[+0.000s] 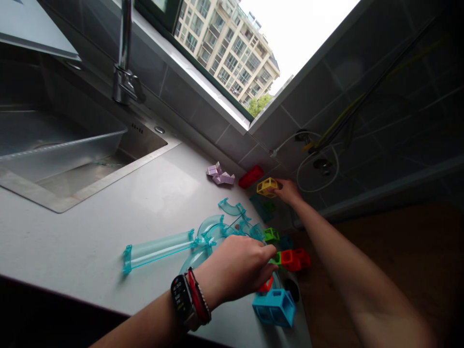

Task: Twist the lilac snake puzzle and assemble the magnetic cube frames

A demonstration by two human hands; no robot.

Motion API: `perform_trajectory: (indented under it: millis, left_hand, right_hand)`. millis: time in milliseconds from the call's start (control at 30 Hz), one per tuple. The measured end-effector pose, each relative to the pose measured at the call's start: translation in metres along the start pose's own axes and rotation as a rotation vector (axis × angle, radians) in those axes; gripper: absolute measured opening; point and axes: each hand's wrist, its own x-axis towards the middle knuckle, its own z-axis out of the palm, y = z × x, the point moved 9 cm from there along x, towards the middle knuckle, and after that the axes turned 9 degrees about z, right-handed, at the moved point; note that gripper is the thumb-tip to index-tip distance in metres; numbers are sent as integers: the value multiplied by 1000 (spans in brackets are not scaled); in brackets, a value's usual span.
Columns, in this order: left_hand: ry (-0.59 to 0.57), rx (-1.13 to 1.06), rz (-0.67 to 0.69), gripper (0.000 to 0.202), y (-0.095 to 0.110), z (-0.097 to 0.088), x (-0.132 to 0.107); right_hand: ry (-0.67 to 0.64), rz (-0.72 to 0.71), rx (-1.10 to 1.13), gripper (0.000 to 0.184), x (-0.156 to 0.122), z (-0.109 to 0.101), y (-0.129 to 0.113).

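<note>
My right hand [289,192] pinches a yellow open-framed cube block [267,187], lifted near the tiled wall. My left hand [235,266], with a watch [181,296] and bracelets at the wrist, is closed over the track pieces. Its fingertips meet at a green block [277,258], partly hidden by them. Against that block stand red blocks [295,260]. Below the left hand are an orange-red piece [267,285] and a blue double block [274,308]. Translucent teal track pieces [212,227] lie to the left, one a long straight chute [159,250].
A red block [251,177] and a purple folded object [220,175] lie by the wall. Another green block [271,235] is between the hands. At the left are a steel sink [61,205] and tap [125,82]. Cables [335,159] hang at the right, beyond the white counter [90,232].
</note>
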Motion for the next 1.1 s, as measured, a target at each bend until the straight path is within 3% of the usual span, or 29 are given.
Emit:
perform_trajectory:
  millis: [100, 267, 500, 667, 933, 1100]
  left_hand:
    - [33, -43, -23, 20, -13, -4, -3]
    - [27, -112, -63, 24, -39, 11, -4]
    - [36, -210, -104, 22, -56, 28, -4]
    - [25, -234, -117, 22, -59, 30, -3]
    - [22, -214, -125, 21, -58, 34, -4]
    - [10, -182, -121, 19, -59, 37, -5]
  right_hand:
    - [-58, 2, -46, 48, 20, 11, -1]
    - [-160, 4, -95, 37, 42, 33, 3]
    - [-212, 21, -123, 32, 46, 67, 11]
    - [-234, 31, -187, 33, 43, 89, 18]
    - [-268, 60, -268, 33, 37, 94, 30]
    - [-212, 92, -285, 34, 36, 94, 35]
